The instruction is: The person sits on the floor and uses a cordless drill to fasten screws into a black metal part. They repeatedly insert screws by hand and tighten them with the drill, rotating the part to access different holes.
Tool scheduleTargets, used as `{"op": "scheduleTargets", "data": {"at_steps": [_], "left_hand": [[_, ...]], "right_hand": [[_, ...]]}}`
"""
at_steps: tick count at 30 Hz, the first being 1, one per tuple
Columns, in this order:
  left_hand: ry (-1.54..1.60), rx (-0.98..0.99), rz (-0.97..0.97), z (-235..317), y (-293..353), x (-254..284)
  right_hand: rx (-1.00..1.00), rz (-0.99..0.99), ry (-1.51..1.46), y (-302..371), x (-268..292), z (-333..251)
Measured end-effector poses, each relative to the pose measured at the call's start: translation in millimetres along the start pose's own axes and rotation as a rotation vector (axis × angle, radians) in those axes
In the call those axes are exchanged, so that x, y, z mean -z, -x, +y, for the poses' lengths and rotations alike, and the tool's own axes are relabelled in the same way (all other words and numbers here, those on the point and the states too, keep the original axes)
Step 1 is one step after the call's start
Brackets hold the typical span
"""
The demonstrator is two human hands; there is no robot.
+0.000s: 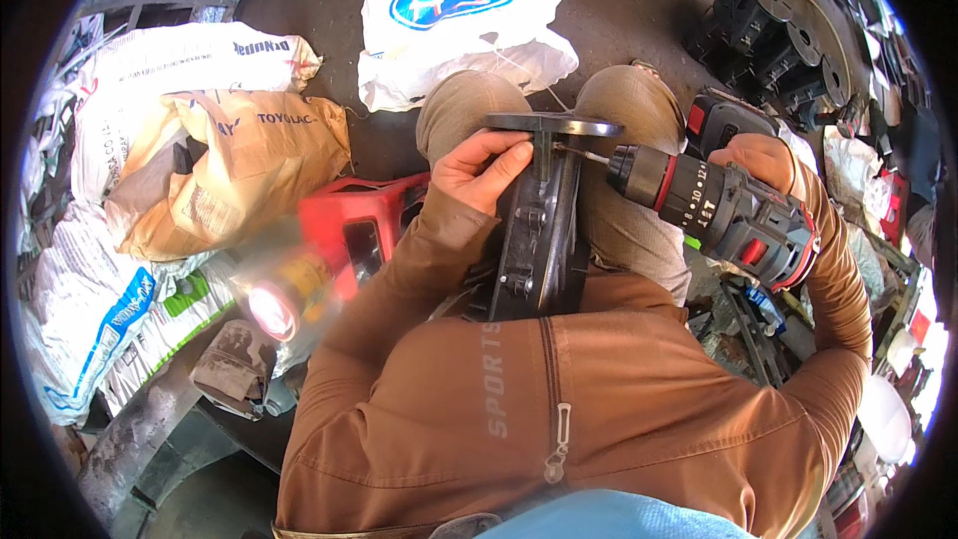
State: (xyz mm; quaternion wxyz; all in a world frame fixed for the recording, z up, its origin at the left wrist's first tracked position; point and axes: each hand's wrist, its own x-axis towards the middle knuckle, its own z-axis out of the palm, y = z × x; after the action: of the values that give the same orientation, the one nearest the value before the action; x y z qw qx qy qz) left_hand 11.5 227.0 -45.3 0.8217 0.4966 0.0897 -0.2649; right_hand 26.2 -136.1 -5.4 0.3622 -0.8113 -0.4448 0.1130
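Between the knees (469, 112), the left hand (481, 172) pinches a black plastic spool (524, 245) with thumb and fingers; the right hand (761, 157) curls its fingers around a cordless drill (704, 205).

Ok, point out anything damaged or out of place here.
The brown paper bag on the left looks odd: it is badly crumpled, with a dark gap that may be a tear or just its open mouth. Nothing clearly stands out on the black part or the drill.
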Motion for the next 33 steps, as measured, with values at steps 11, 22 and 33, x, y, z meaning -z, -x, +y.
{"op": "scheduleTargets", "data": {"at_steps": [11, 22, 33], "left_hand": [[-0.009, 0.037, 0.032, 1.2, 3.6, -3.5], [0.009, -0.004, -0.017, -3.8, 1.1, -1.0], [0.088, -0.029, -0.107, -8.1, -3.4, 7.9]], "right_hand": [[0.007, -0.08, 0.025, -12.9, 9.6, -0.3], [0.002, -0.115, 0.212, -29.6, 25.1, -9.2], [0.161, -0.199, 0.462, -57.6, 56.6, -1.5]]}}
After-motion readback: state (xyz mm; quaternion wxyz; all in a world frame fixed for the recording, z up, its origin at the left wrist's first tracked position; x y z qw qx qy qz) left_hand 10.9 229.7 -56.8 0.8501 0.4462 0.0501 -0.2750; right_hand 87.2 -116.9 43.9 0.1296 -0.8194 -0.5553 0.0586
